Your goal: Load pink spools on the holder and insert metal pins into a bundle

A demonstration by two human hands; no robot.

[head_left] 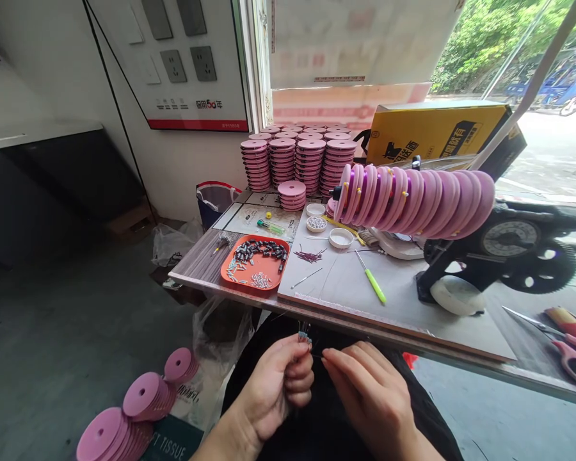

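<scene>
Currently, right hand (372, 387): being held over the lap; fingers being bunched close together, tips apparently being pinched on a fine dark line.
Left hand (281, 371): being curled into a loose fist just beside the right; cluster being pinched between thumb and curled forefinger.
Cluster of small parts (304, 334): being held upright out of the left fist, below the front edge of the table (192, 274); pale blue bits and thin wire-like ends being shown. Being judged light, stiff at the wires, easily bent, likely slippery and prone to scatter if loosened. Best being gripped low, at the gathered base.
Fine dark line (317, 356): being shown between the hands; being judged light and limp, best being taken near its end.
Geared winder (509, 240): right end being cut off by the frame.
Scissors (564, 349): handle being cropped at the right edge.
Right thumb: being hidden behind the fingers.
Cluster's lower part: being covered by the left fist; piece count not being resolved.
Line's ends: being lost in the fingers and against dark cloth.
</scene>
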